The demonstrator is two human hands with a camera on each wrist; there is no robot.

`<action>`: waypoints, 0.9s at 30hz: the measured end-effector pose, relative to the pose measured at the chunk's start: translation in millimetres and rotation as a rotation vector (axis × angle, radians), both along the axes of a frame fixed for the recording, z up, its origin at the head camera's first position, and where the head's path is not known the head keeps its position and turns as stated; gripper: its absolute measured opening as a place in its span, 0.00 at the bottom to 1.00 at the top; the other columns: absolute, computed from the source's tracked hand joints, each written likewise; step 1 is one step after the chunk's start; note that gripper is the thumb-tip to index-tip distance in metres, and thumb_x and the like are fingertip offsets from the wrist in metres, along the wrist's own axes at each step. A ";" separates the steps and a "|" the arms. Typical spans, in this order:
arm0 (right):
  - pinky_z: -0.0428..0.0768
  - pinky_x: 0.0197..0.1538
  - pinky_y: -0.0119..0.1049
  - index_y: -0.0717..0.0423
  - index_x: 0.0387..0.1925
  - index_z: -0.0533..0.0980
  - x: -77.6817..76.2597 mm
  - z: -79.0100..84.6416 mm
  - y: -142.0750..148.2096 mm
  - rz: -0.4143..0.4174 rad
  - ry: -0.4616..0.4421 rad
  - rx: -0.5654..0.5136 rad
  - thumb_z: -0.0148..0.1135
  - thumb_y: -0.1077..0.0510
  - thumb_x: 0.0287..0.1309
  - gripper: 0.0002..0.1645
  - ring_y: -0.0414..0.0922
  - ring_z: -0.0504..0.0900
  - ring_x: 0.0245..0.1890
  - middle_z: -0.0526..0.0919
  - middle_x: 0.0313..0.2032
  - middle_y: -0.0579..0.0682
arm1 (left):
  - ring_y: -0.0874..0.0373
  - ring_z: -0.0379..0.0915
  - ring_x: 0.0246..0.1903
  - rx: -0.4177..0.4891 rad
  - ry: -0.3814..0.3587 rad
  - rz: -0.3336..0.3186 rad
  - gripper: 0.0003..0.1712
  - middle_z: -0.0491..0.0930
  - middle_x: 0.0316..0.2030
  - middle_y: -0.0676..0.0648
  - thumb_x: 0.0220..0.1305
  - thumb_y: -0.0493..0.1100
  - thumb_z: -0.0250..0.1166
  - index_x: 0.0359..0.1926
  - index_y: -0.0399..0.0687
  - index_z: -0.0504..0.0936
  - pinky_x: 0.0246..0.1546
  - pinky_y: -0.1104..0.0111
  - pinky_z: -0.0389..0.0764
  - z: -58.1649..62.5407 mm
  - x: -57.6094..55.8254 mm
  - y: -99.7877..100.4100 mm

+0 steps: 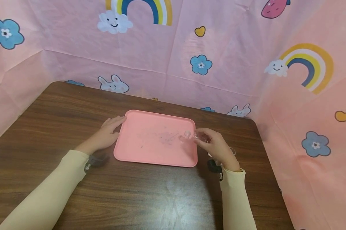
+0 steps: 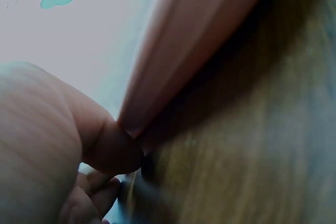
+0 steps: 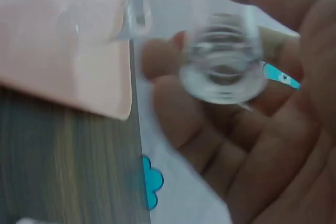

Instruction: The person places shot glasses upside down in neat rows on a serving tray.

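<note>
A pink tray point(image 1: 149, 150) lies on the brown wooden table. My left hand point(image 1: 105, 132) rests at its left rim, fingers extended, and in the left wrist view the thumb point(image 2: 113, 145) touches the tray's edge point(image 2: 178, 51). Over the tray's right edge, my right hand point(image 1: 216, 145) holds a small clear glass point(image 3: 223, 72) with a thick base between thumb and fingers. Another clear glass point(image 3: 100, 22) shows over the tray's right side, apart from the held one; its exact stance is unclear.
Beside the right wrist a round clear rim point(image 1: 232, 151) shows, mostly hidden by the hand. Small dark marks point(image 1: 168, 138) are on the tray's surface. A pink patterned cloth point(image 1: 149, 57) hangs behind the table point(image 1: 149, 195) and along its right side.
</note>
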State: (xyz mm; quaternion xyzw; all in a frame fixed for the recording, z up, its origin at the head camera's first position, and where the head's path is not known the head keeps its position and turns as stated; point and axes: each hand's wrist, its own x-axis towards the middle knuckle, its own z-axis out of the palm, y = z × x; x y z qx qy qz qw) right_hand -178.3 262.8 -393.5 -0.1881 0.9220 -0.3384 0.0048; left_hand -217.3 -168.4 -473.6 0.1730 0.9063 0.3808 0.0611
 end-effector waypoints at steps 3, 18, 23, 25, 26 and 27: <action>0.77 0.28 0.34 0.48 0.49 0.74 2.1 5.0 -6.9 -0.002 0.008 -0.046 0.69 0.47 0.53 0.23 0.41 0.76 0.29 0.80 0.33 0.42 | 0.44 0.38 0.73 -0.006 -0.002 0.003 0.36 0.52 0.72 0.41 0.62 0.32 0.50 0.72 0.44 0.56 0.72 0.52 0.32 -1.2 -0.3 -0.9; 0.80 0.36 0.34 0.56 0.48 0.75 2.9 -1.2 -9.8 0.092 -0.020 -0.039 0.64 0.64 0.56 0.17 0.42 0.76 0.34 0.80 0.37 0.49 | 0.44 0.37 0.73 0.014 -0.011 -0.012 0.36 0.52 0.72 0.40 0.62 0.32 0.50 0.72 0.44 0.56 0.71 0.51 0.31 -2.0 -1.0 -0.6; 0.82 0.43 0.35 0.54 0.49 0.73 3.0 1.5 -12.5 0.130 -0.041 -0.136 0.62 0.65 0.57 0.17 0.42 0.78 0.38 0.79 0.40 0.49 | 0.44 0.38 0.73 0.012 0.001 -0.013 0.36 0.52 0.72 0.41 0.62 0.32 0.50 0.72 0.44 0.56 0.71 0.52 0.31 -1.4 -0.5 -0.9; 0.82 0.45 0.37 0.56 0.49 0.75 2.8 1.8 -14.6 0.167 -0.021 -0.178 0.62 0.67 0.57 0.17 0.43 0.78 0.39 0.79 0.40 0.50 | 0.44 0.38 0.73 0.006 0.007 -0.014 0.36 0.52 0.72 0.41 0.62 0.32 0.50 0.72 0.43 0.56 0.72 0.52 0.31 -1.2 -0.6 -0.9; 0.83 0.45 0.38 0.57 0.49 0.76 2.8 2.1 -15.6 0.181 -0.010 -0.194 0.62 0.67 0.57 0.17 0.43 0.79 0.39 0.79 0.40 0.51 | 0.44 0.38 0.73 0.004 0.008 -0.014 0.36 0.52 0.72 0.41 0.62 0.32 0.50 0.72 0.43 0.56 0.72 0.52 0.31 -1.1 -0.7 -0.9; 0.83 0.45 0.39 0.58 0.49 0.76 2.9 2.4 -16.8 0.191 0.000 -0.207 0.63 0.67 0.56 0.17 0.44 0.79 0.39 0.79 0.40 0.52 | 0.44 0.38 0.73 0.004 0.007 -0.014 0.36 0.52 0.72 0.41 0.62 0.32 0.50 0.72 0.43 0.56 0.72 0.52 0.31 -1.0 -0.8 -1.0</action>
